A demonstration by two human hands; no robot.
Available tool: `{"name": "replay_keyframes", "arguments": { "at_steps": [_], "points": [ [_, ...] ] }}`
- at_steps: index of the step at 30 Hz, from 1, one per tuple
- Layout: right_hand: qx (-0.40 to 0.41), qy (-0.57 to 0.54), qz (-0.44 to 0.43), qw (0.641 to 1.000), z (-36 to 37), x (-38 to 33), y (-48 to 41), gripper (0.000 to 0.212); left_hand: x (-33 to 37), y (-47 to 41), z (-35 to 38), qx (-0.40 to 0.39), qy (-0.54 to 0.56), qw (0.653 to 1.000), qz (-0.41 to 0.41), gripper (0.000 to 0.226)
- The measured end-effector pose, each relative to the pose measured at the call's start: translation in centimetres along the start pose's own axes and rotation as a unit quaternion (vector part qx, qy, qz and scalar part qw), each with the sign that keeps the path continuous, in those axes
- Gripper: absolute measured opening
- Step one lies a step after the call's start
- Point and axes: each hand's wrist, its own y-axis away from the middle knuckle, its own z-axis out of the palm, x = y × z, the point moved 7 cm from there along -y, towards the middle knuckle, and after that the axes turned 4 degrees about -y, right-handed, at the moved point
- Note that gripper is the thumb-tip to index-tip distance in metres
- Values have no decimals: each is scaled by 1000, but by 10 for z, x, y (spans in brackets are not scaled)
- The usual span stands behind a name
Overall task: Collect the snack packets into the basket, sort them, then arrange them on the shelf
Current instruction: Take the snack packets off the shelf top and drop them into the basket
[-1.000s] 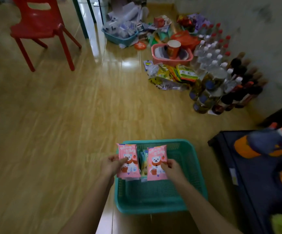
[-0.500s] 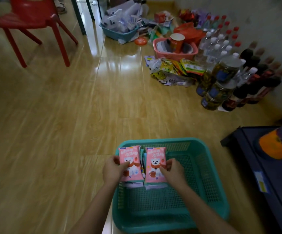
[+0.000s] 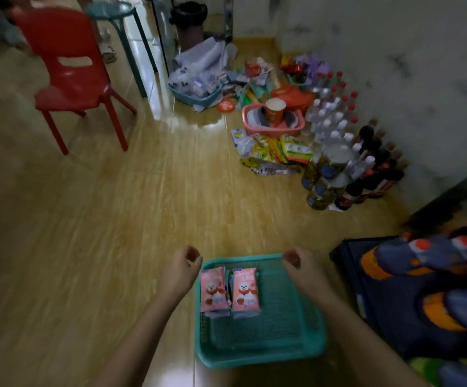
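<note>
A teal basket (image 3: 260,356) stands on the wooden floor right in front of me. Two pink snack packets with a bear print, one (image 3: 212,289) beside the other (image 3: 245,290), lie side by side at its far left, on top of other packets. My left hand (image 3: 180,270) hovers at the basket's far left corner and my right hand (image 3: 300,268) over its far rim. Both have loosely curled fingers and hold nothing. More snack packets (image 3: 279,152), yellow and green, lie in a heap on the floor ahead.
A pink basket (image 3: 271,129) with a paper cup stands behind the heap. Rows of bottles (image 3: 335,121) line the wall. A dark low shelf (image 3: 394,303) holding blurred bottles is at my right. A red chair (image 3: 70,79) and a stool stand at far left.
Both hands have let go of the two pink packets, which now lie in the basket. The hands have moved forward and apart to the basket's far side. My view has tilted up.
</note>
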Motion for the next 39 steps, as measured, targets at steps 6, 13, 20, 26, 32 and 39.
{"name": "replay_keyframes", "arguments": {
  "at_steps": [6,13,20,26,32,39],
  "points": [
    [67,59,-51,995,-217,-160,115,13,165,89,-209,55,-4,992,110,13],
    [210,8,-33,977,-417,-256,278,15,300,206,-376,70,29,973,219,9],
    [324,26,19,946,-461,-249,447,14,370,314,-410,38,29,919,391,9],
    [443,46,130,886,-480,-209,601,20,452,401,-373,-45,-16,838,543,8],
    [541,64,254,799,-468,-167,778,20,524,548,-320,-107,-24,725,680,9],
    [611,31,374,698,-419,-120,963,21,531,739,-255,-186,-13,611,769,8]
  ]
}}
